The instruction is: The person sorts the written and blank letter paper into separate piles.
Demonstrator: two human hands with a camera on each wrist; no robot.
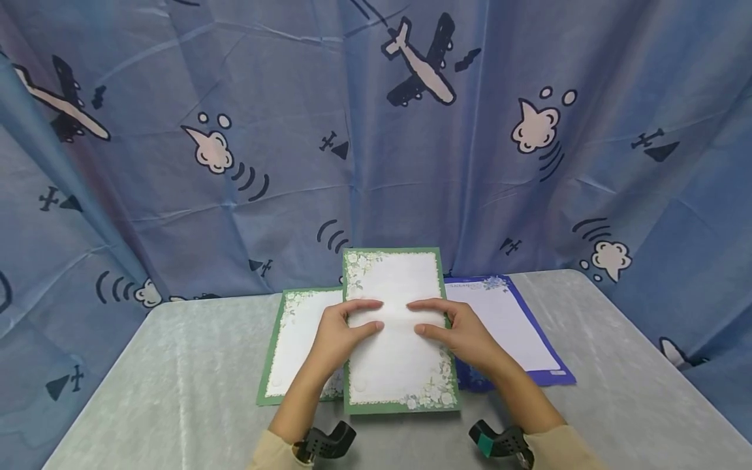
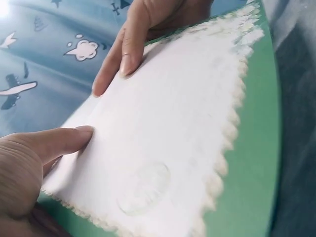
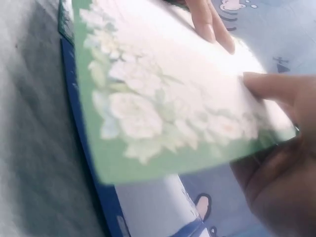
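A white sheet of paper [image 1: 399, 372] with a green border and pale flowers in two corners is raised above the table, its two halves meeting at a faint bend across the middle. My left hand [image 1: 337, 331] grips its left edge, thumb and index finger on the face. On the opposite edge my right hand [image 1: 468, 334] holds it the same way. Both hands' other fingers are mostly hidden behind the paper. In the right wrist view the sheet's flowered corner [image 3: 133, 118] hangs over a blue-bordered sheet [image 3: 153, 205].
Another green-bordered sheet [image 1: 299, 339] lies at the left, partly covered by the held one. To the right lies the blue-bordered sheet [image 1: 505, 320]. A pale grey cloth covers the table [image 1: 194, 372]. Behind it hangs a blue curtain [image 1: 282, 78] with airplane prints.
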